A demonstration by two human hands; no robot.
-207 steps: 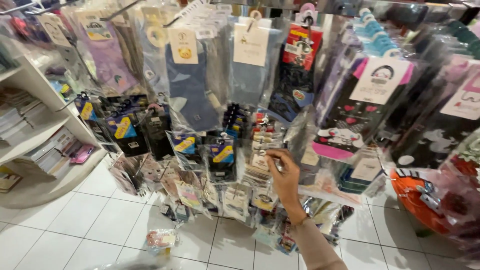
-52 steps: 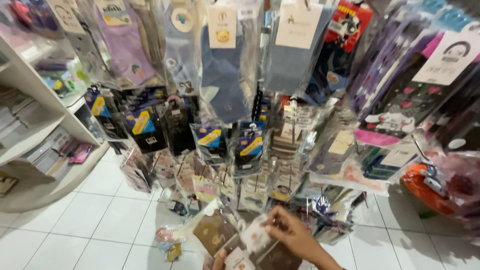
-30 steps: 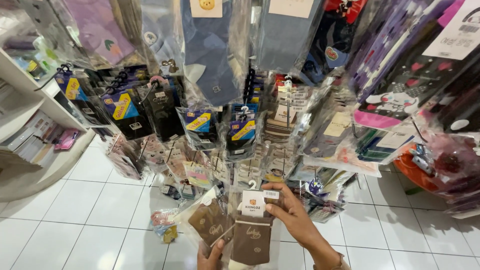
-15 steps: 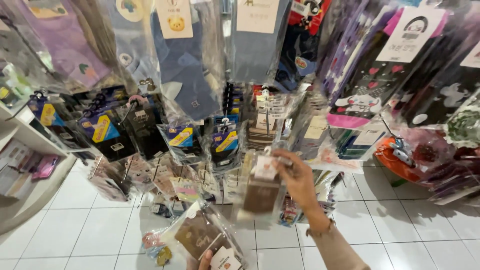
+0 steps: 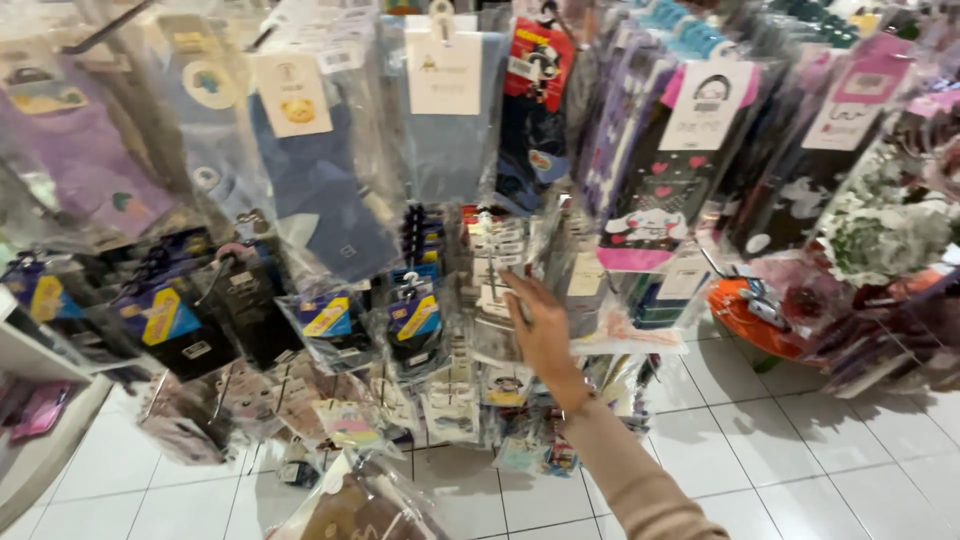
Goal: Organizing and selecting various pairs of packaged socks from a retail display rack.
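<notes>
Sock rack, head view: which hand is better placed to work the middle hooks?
Right, likely. The right hand is raised, fingers spread against the packets on the sock rack. The left hand is out of view; only a brown sock packet shows at the bottom edge.

White square floor tiles with dark grout lie below me; a white shelf unit stands at my left.
</notes>
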